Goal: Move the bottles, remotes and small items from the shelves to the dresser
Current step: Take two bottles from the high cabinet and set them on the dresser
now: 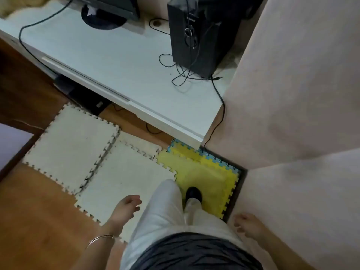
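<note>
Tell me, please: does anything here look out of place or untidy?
Yes. Thin black cables lie in a loose tangle beside the speaker on the white top. On the floor, the cream foam mats are not joined; they meet askew.

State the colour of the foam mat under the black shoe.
Yellow: the foam mat shows best in the head view.

- dresser point(109, 61): smooth white top, faint sheen
- speaker point(196, 36): matt black casing, standing at the dresser's right edge
- cream foam mats point(120, 172) and yellow foam mat point(206, 172): soft, matt, jigsaw-cut edges
- floor point(39, 221): smooth brown wood look
- bangle point(99, 238): thin shiny metal
</note>
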### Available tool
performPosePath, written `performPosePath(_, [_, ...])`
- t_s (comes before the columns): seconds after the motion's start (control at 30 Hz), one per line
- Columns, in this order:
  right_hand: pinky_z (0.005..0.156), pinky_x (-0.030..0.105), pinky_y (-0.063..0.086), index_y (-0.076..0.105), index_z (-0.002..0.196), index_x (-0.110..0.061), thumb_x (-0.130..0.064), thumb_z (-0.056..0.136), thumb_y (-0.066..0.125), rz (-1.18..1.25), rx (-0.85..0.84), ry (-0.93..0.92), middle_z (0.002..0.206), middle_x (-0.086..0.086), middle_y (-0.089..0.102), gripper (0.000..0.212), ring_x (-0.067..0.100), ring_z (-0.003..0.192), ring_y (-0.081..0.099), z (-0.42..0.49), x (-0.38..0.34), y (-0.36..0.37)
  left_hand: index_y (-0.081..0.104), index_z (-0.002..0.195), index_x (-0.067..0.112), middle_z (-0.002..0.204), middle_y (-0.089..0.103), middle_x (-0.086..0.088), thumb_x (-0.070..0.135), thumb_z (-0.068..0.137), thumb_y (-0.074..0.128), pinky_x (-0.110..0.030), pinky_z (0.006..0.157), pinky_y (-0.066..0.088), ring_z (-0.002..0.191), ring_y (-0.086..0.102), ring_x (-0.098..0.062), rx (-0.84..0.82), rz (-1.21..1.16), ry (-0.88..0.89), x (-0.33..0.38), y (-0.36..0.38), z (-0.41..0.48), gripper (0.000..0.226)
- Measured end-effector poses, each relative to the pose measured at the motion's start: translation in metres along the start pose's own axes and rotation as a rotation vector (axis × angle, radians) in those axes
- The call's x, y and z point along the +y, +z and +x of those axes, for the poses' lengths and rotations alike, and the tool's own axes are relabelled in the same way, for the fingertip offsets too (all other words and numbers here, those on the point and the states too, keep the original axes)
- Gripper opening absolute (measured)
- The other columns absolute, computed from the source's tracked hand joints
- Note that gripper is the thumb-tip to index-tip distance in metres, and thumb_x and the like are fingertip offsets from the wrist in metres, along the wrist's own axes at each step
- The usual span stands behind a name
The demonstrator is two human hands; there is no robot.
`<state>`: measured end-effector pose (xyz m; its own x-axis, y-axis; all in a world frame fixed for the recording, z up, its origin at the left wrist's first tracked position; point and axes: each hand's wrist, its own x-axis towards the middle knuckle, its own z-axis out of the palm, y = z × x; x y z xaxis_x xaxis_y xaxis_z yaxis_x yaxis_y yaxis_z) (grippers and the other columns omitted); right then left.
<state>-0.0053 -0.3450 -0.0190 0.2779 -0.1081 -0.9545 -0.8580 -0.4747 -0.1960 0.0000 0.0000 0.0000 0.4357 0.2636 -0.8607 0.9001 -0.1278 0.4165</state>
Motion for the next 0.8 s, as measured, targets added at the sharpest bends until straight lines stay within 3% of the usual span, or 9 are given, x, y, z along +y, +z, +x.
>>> performPosePath(0.27, [0.054,0.020,0.033,0.052,0.086,-0.008,-0.017,0.094,0.046,-0.052,0.041,-0.107,0.082,0.006,0.050,0.014,0.015,0.068,0.048,0.012,-0.070,0.011,0.056,0.107,0.014,0.114,0.060,-0.009,0.016,0.090,0.053,-0.033,0.086,0.038,0.100,0.056,-0.024,-0.005,-0.079,-0.012,0.004,-0.050,0.025,0.017])
performPosePath(0.37, [0.055,0.022,0.036,0.055,0.094,-0.010,-0.018,0.094,0.048,0.005,0.094,-0.084,0.083,0.005,0.054,0.010,0.015,0.068,0.050,0.015,-0.099,0.022,0.058,0.109,0.012,0.107,0.060,-0.008,0.024,0.080,0.059,-0.027,0.069,0.039,0.090,0.056,-0.021,-0.042,-0.099,-0.026,0.017,-0.076,0.050,0.031])
performPosePath(0.43, [0.049,0.021,0.031,0.054,0.085,-0.011,-0.015,0.094,0.046,-0.016,0.082,-0.032,0.074,0.003,0.049,0.012,0.014,0.060,0.044,0.016,-0.119,0.033,0.056,0.116,0.006,0.104,0.058,-0.009,0.015,0.091,0.053,-0.024,0.060,0.033,0.085,0.054,-0.021,-0.045,-0.103,-0.035,0.028,-0.095,0.071,0.027])
performPosePath(0.53, [0.051,0.020,0.033,0.046,0.067,-0.018,-0.020,0.095,0.044,-0.038,0.062,-0.003,0.070,0.001,0.044,0.028,0.012,0.056,0.040,0.019,-0.152,0.054,0.055,0.120,0.004,0.106,0.059,-0.011,0.014,0.095,0.046,-0.026,0.064,0.035,0.092,0.053,-0.025,-0.056,-0.083,-0.030,0.045,-0.130,0.102,0.028])
performPosePath(0.67, [0.047,0.014,0.035,0.050,0.071,-0.019,-0.015,0.094,0.045,0.088,0.121,-0.124,0.081,-0.002,0.050,0.023,0.013,0.071,0.050,0.008,-0.206,0.081,0.054,0.121,0.002,0.116,0.059,-0.014,0.019,0.097,0.044,-0.034,0.086,0.033,0.101,0.053,-0.027,-0.054,-0.038,-0.035,0.073,-0.171,0.130,0.032])
performPosePath(0.73, [0.054,0.014,0.038,0.054,0.077,-0.018,-0.013,0.093,0.044,0.124,0.142,-0.179,0.086,-0.006,0.052,0.020,0.016,0.086,0.053,0.000,-0.230,0.087,0.054,0.122,0.000,0.112,0.058,-0.014,0.016,0.097,0.041,-0.032,0.084,0.033,0.100,0.052,-0.027,-0.063,0.006,-0.020,0.088,-0.186,0.142,0.031])
performPosePath(0.8, [0.055,0.009,0.042,0.056,0.086,-0.014,-0.012,0.094,0.043,0.152,0.159,-0.215,0.088,-0.007,0.054,0.016,0.016,0.090,0.053,-0.007,-0.244,0.090,0.054,0.121,-0.001,0.108,0.057,-0.014,0.013,0.097,0.040,-0.027,0.069,0.033,0.098,0.051,-0.026,-0.070,0.052,0.014,0.104,-0.194,0.151,0.031])
